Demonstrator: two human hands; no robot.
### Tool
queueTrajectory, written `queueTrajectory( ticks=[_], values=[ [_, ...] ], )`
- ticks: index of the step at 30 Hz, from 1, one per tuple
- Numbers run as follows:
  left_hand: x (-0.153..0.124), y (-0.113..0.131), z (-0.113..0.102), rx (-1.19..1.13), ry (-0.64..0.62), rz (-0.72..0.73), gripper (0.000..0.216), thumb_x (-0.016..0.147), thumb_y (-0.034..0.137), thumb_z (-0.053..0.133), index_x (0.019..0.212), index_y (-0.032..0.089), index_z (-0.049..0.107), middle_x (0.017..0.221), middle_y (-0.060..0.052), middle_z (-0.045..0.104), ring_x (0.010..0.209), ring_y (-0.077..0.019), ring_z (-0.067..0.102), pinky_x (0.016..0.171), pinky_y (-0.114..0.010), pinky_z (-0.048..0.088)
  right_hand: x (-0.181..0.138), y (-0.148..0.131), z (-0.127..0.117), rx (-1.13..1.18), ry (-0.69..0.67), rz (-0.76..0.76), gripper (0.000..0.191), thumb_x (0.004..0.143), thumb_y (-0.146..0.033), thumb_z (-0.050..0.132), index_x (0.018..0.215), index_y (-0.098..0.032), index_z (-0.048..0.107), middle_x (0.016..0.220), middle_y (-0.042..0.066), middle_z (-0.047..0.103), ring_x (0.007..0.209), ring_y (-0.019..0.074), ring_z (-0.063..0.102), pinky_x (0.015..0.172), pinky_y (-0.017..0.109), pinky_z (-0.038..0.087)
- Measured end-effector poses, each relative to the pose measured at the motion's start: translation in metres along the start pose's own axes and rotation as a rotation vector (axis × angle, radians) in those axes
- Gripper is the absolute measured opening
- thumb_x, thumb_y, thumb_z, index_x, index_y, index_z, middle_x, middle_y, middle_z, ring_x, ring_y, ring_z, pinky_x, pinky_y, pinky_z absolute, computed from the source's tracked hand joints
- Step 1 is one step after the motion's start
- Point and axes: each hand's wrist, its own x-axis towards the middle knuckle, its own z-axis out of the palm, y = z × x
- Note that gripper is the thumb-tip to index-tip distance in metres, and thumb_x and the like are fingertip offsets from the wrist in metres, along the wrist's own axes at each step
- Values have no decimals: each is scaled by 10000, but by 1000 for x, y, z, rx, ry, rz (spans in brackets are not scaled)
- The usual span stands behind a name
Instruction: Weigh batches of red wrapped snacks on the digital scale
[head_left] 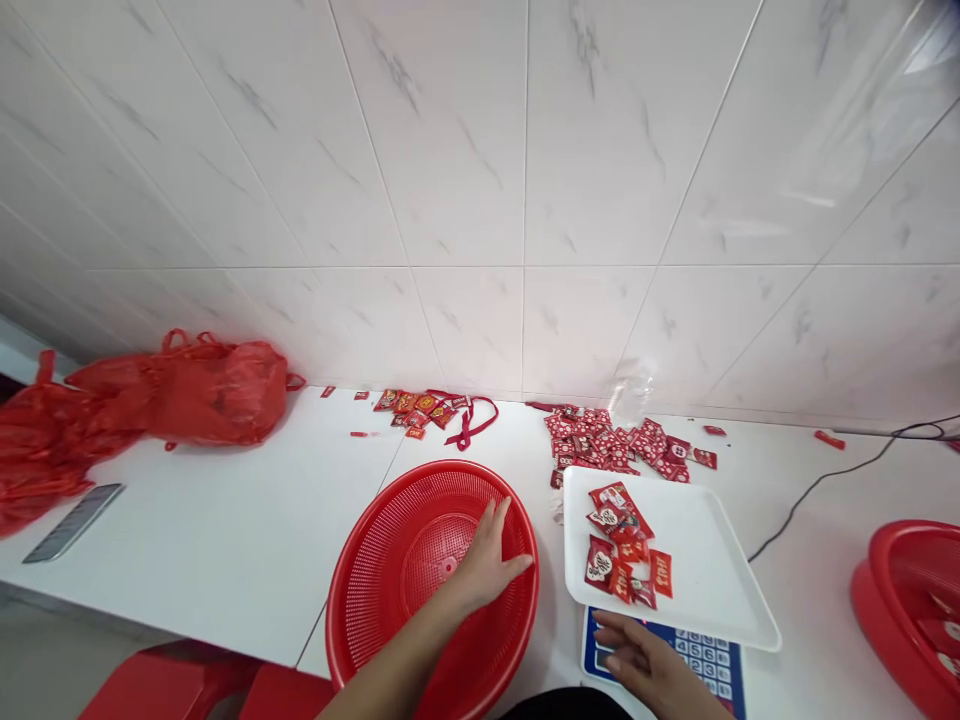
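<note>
My left hand [491, 562] reaches over a red perforated plastic basket [442, 535], close to the inside of its right rim. Its thumb and fingers are spread, with nothing between them. Just below a white plastic tray [705, 550], my right hand [637, 655] hovers over the blue keypad of a digital scale [705, 655]. Those fingers are loosely bent and apart, holding nothing. Several small red wrapped packets [622, 545] lie in the left part of the tray, which sits over the scale.
Red and patterned packets [600, 440] are piled by the wall, with more packets [420, 405] beside a red ribbon [472, 425]. Red plastic bags [217, 395] and a phone [73, 523] lie left. A black cable [817, 485] and another red basket [885, 600] are right; red stools [150, 685] stand below.
</note>
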Motion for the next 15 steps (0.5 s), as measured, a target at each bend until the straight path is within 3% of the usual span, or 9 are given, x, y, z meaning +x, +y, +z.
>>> queueTrajectory(
  ticks=[4,9,11,13,15],
  values=[
    [-19,-9,20,-118,-119,3,996,721,344,657,1523,172,91,1586,-102,80,1451,-270,80,1176,-414,138,2,2,0,10,-49,-4,804,683,-682,616,1275,-142,550,1167,146,626,1112,276,584,953,368,462],
    [-15,-9,29,-182,-154,43,1003,669,236,664,1520,239,134,1564,-83,204,1421,-284,219,1157,-414,218,7,3,-1,-9,-142,9,812,686,-678,631,1287,-138,547,1191,162,614,1128,289,577,968,376,455],
    [-7,-12,17,-169,-182,98,975,659,261,699,1504,282,212,1539,-55,286,1394,-279,295,1131,-395,285,11,3,1,-17,-152,17,829,682,-687,628,1289,-128,549,1194,173,612,1141,299,569,968,376,455],
    [7,-19,-8,-124,-125,163,805,681,274,698,1427,315,396,1453,-9,445,1322,-249,424,1080,-348,367,14,1,5,-12,-135,35,837,650,-689,652,1270,-132,571,1175,171,625,1143,310,568,969,379,453],
    [32,-30,-45,-68,78,139,488,767,284,616,1254,280,586,1259,1,624,1158,-199,576,980,-287,452,17,-5,10,12,-85,63,829,603,-682,686,1226,-141,609,1139,161,648,1132,316,576,969,372,451]
  ],
)
